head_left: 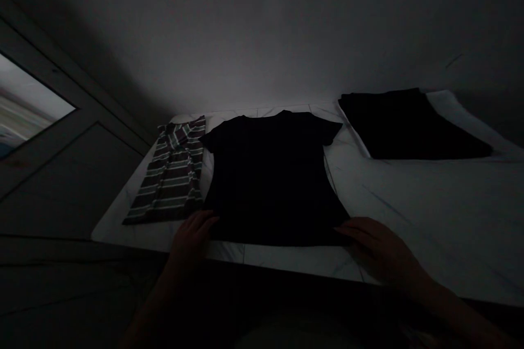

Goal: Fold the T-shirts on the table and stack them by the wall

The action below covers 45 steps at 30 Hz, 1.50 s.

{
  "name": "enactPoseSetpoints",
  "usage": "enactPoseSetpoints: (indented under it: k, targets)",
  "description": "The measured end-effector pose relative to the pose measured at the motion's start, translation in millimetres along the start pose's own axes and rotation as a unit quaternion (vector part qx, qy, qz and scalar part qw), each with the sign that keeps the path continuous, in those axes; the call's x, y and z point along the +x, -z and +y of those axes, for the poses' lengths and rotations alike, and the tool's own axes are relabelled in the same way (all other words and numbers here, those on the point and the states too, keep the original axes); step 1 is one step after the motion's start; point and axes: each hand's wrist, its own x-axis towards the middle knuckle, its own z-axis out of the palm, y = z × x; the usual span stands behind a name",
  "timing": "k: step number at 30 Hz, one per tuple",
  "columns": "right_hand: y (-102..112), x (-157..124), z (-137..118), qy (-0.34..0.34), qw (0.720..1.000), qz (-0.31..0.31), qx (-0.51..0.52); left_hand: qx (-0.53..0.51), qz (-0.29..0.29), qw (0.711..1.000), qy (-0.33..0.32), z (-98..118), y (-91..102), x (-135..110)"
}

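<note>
A dark short-sleeved T-shirt (pixel 270 179) lies spread flat on the white marble-patterned surface, its neckline toward the wall and its hem toward me. At the hem's left corner, my left hand (pixel 194 234) has its fingers closed on the fabric. My right hand (pixel 372 242) pinches the opposite hem corner between thumb and fingers. Close by on the left rests a striped garment (pixel 167 179), folded into a narrow shape and apart from my left hand. The room is dim, so folds in the dark cloth hardly show.
Folded black cloth (pixel 409 128) lies at the back right, with a white cloth (pixel 446 103) partly under it. A grey wall (pixel 262 32) rises behind the marble-patterned surface (pixel 429 212). On the left stands a panelled door (pixel 61 174) with a pane. The surface's front edge runs below my hands.
</note>
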Motion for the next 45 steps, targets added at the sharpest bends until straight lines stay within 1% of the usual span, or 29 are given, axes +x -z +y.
enactPoseSetpoints:
  k: [2,5,8,10,13,16,18,20,22,23,25,26,28,29,31,33,34,36,39,41,43,44,45]
  targets:
    - [3,-6,0,-0.01,1.0,-0.006,-0.01,0.032,0.009,0.999,-0.007,-7,10.0,-6]
    - [8,-15,0,-0.019,1.0,-0.007,0.013,0.051,0.05,0.997,0.001,-15,22.8,-15]
    - [10,-22,1,-0.032,0.999,0.005,0.02,0.043,0.085,0.995,0.016,-21,27.7,-24]
    - [9,-24,3,-0.032,0.999,0.01,0.018,0.027,0.07,0.997,0.008,-25,26.9,-29]
    - [9,-23,5,-0.014,1.0,0.0,0.017,0.001,0.025,1.0,0.003,-30,26.1,-34]
    - [16,-18,4,0.001,0.999,-0.025,0.02,-0.017,-0.006,1.0,0.021,-34,34.6,-34]
    - [25,-10,2,0.002,0.997,-0.063,0.04,-0.021,-0.03,0.999,0.025,-33,45.5,-27]
    - [35,5,-1,0.007,0.99,-0.12,0.069,-0.013,-0.045,0.999,0.022,-27,55.8,-12]
    - [41,29,-4,0.018,0.979,-0.184,0.087,-0.008,-0.057,0.998,0.026,-12,59.6,12]
    - [41,44,-7,0.027,0.973,-0.21,0.09,-0.014,-0.063,0.997,0.03,-2,57.6,27]
    - [29,82,-14,0.045,0.966,-0.237,0.092,-0.036,-0.064,0.997,0.033,21,44.8,59]
    - [18,103,-18,0.054,0.966,-0.234,0.092,-0.045,-0.058,0.997,0.028,33,34.7,73]
    - [-13,145,-29,0.072,0.971,-0.213,0.086,-0.054,-0.048,0.997,0.013,56,10.5,93]
    - [-30,165,-33,0.079,0.973,-0.204,0.073,-0.057,-0.05,0.997,0.003,66,-1.8,98]
    - [-65,201,-36,0.109,0.971,-0.211,0.038,-0.061,-0.06,0.996,-0.018,82,-22.8,97]
    - [-91,230,-27,0.147,0.963,-0.226,0.013,-0.06,-0.068,0.995,-0.033,92,-35.4,87]
    - [-99,242,-17,0.154,0.962,-0.226,0.003,-0.059,-0.072,0.995,-0.038,95,-38.1,81]
    - [-106,264,11,0.132,0.969,-0.21,-0.019,-0.059,-0.08,0.994,-0.048,98,-37.2,70]
    - [-101,291,56,0.037,0.984,-0.163,-0.058,-0.074,-0.091,0.991,-0.066,98,-29.7,64]
    - [-98,300,74,-0.021,0.988,-0.129,-0.081,-0.087,-0.093,0.989,-0.075,97,-25.9,65]
    - [-100,296,73,-0.049,0.989,-0.096,-0.098,-0.101,-0.097,0.987,-0.079,96,-23.2,68]
    - [-101,286,65,-0.044,0.99,-0.088,-0.099,-0.11,-0.101,0.986,-0.079,95,-21.5,69]
    - [-103,273,54,-0.024,0.991,-0.09,-0.091,-0.121,-0.108,0.983,-0.081,94,-19.0,70]
